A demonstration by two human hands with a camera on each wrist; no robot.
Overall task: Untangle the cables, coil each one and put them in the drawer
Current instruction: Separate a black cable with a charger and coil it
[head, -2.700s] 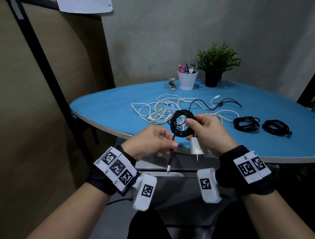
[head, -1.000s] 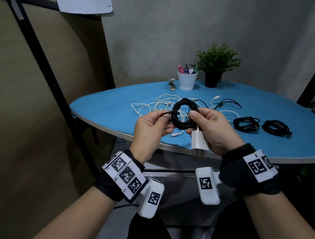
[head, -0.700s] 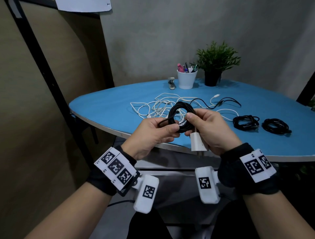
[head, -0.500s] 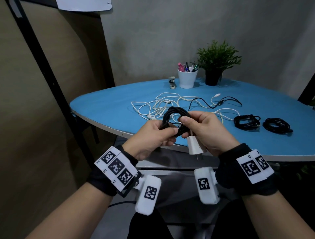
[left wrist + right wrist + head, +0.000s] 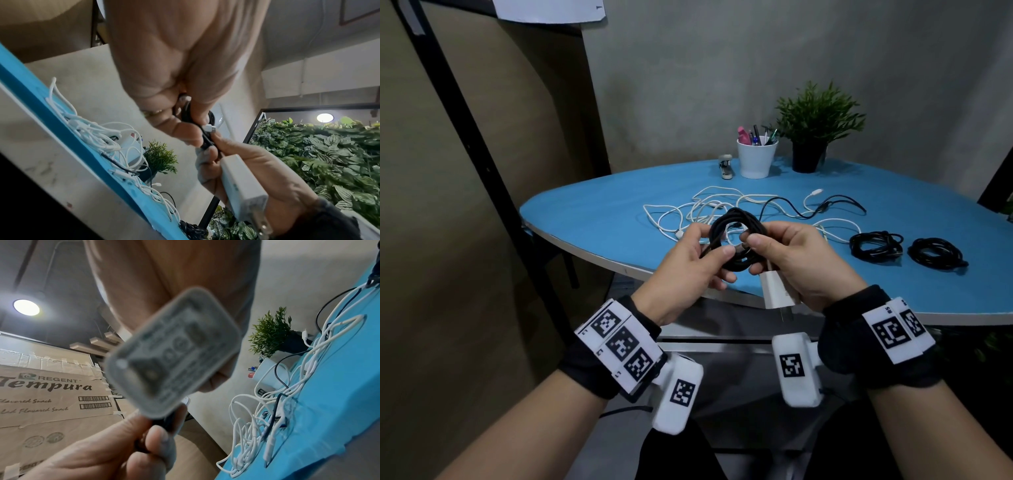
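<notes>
Over the near edge of the blue table [image 5: 592, 212], both hands hold up a coiled black cable [image 5: 736, 219]. My left hand [image 5: 717, 253] pinches the cable's free end, whose silver connector [image 5: 210, 129] shows against the coil. My right hand [image 5: 755, 250] grips the coil's right side, and the cable's white charger adapter [image 5: 777, 291] hangs under its palm. The adapter [image 5: 172, 352] is blurred and fills the right wrist view. A tangle of white cables [image 5: 722, 209] with one black cable [image 5: 835, 202] through it lies on the table behind the hands.
Two coiled black cables [image 5: 876, 245] [image 5: 936, 255] lie on the table at the right. At the back stand a white pen cup [image 5: 756, 161], a potted plant [image 5: 815, 137] and a small stapler [image 5: 726, 169]. A cardboard panel [image 5: 465, 205] stands to the left.
The cable's free end hung down from my left hand; now that hand has brought it up against the coil. My right hand has kept hold of the coil and adapter.
</notes>
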